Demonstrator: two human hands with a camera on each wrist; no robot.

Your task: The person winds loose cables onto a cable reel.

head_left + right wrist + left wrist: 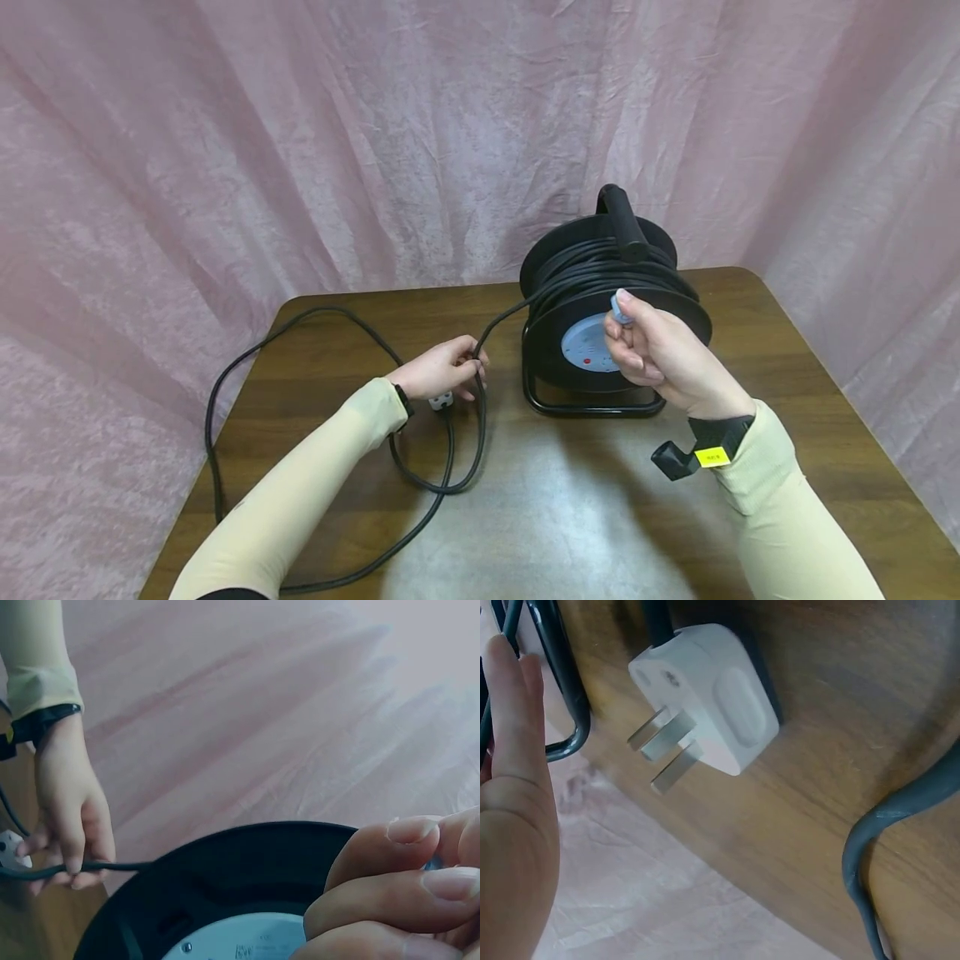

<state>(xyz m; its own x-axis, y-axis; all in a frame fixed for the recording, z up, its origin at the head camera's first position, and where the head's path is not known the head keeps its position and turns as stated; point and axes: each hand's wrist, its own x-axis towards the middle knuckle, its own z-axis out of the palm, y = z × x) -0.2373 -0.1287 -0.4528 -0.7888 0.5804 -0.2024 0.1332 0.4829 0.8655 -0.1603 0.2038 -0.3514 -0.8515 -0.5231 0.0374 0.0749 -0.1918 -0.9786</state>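
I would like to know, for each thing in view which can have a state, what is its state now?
Cable reel: standing upright on the table.
Cable: partly wound on the reel, the rest unwound in loose loops.
Plug: unplugged, prongs bare.
Socket panel: nothing plugged into its visible part.
Light-blue knob: gripped, mostly hidden.
Carry handle: not held.
Left hand: pinching the cable.
Right hand: gripping the knob.

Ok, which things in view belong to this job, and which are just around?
Part of the job:
cable reel
light-blue knob, held by the right hand
black cable, held by the left hand
white three-prong plug

Just around:
wooden table
pink curtain
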